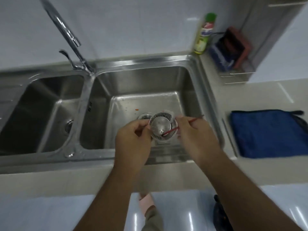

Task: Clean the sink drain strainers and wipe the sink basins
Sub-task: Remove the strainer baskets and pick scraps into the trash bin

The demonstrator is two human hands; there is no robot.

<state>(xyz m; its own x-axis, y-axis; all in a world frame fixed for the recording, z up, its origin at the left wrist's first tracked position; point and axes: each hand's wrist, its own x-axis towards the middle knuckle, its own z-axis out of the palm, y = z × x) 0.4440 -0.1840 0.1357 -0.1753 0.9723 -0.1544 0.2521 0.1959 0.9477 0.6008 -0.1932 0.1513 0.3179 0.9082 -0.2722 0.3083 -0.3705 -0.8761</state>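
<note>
1. We hold the strainer [162,127] over the right basin [143,84], above and just right of its drain hole [144,116], which the strainer partly hides.
2. Our left hand [133,139] is closed on the strainer's left rim; the fingertips are tucked out of sight.
3. Our right hand [195,135] is pinched shut around a thin red stick [183,125], whose tip lies inside the strainer. Its far end pokes out to the right of the strainer, blurred.
4. Something pale rings the strainer's rim, but we cannot make out what it is.
5. A small orange speck [137,109] sits on the basin floor, up and left of the strainer.
6. Far left of the strainer lies the left basin [41,104], cut off by the frame edge, its own strainer [68,127] still seated in the drain.
7. The tap [66,35] rises behind the divider, up and left of the strainer, its top cropped.
8. Right of the strainer, a blue cloth [266,133] lies on the counter [266,90], partly out of frame.
9. Up and right of the strainer stand a green-capped bottle [204,33] and a wire rack [233,54] of sponges, all smeared by motion.
</note>
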